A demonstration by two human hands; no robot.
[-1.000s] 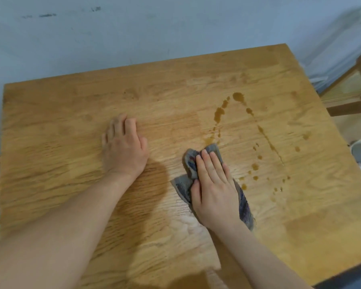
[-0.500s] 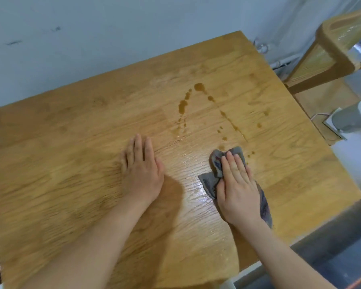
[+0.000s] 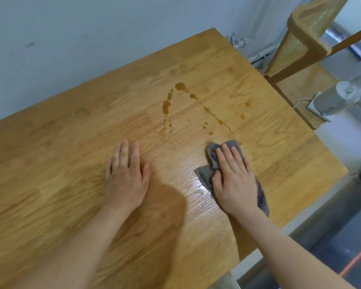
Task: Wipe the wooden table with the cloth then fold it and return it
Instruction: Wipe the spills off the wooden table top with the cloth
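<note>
A crumpled grey cloth [image 3: 205, 174] lies on the wooden table [image 3: 50, 142], right of centre. My right hand [image 3: 233, 178] presses flat on the cloth with straight fingers, covering most of it. My left hand [image 3: 126, 174] rests flat on the bare wood to the left, fingers straight, holding nothing. Brown liquid drops and streaks [image 3: 167, 105] spread in a V shape on the table beyond the cloth. A wet sheen shows on the wood just left of the cloth.
A wooden chair [image 3: 306, 38] stands past the table's right edge. A grey and white appliance [image 3: 342, 97] sits on the floor to the right. A pale wall [image 3: 92, 38] runs along the table's far edge.
My right hand has slid the cloth to the right across the drops near it, and a wet sheen is left behind. My left hand stays flat. The view has swung to the right.
</note>
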